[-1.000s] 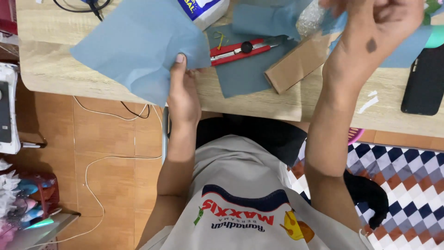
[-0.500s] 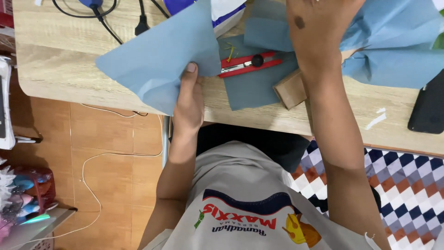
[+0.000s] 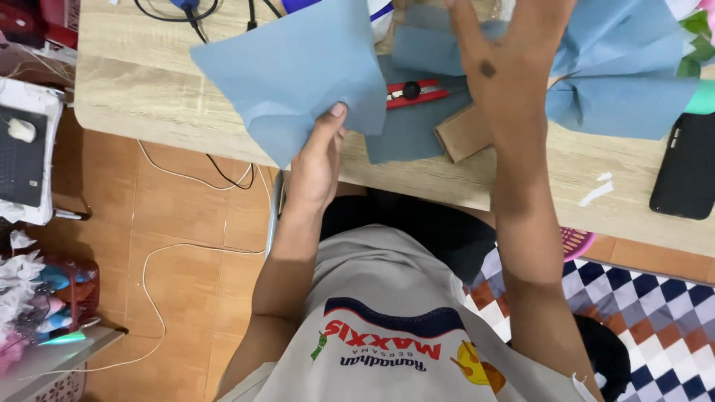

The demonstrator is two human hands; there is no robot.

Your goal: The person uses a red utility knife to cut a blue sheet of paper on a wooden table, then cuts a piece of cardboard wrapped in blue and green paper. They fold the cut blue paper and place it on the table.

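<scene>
Seen from the head camera, looking down over the person's chest and a pale wooden table (image 3: 149, 82), the left hand (image 3: 316, 160) reaches up from the table's near edge and pinches a loose blue paper sheet (image 3: 294, 71) by its lower corner, thumb on the upper face and the other fingers tucked behind it, so the sheet fans up and away from the hand, above the tabletop. Just to the right of this hand, past the sheet's edge, a red utility knife (image 3: 413, 93) lies on a darker blue sheet (image 3: 406, 134) that is flat on the table. Beyond the knife a brown cardboard piece (image 3: 462, 134) rests on the table, partly hidden under the right forearm. The right hand (image 3: 503, 52) stretches far forward across the table, its back to the camera; its fingertips run off the top of the frame, so whether it grips anything cannot be told. To the right of that hand lies a gathered bunch of blue paper (image 3: 625, 82), pleated toward the wrist. Further right, near the table's near edge, sits a black phone (image 3: 685, 167).
</scene>
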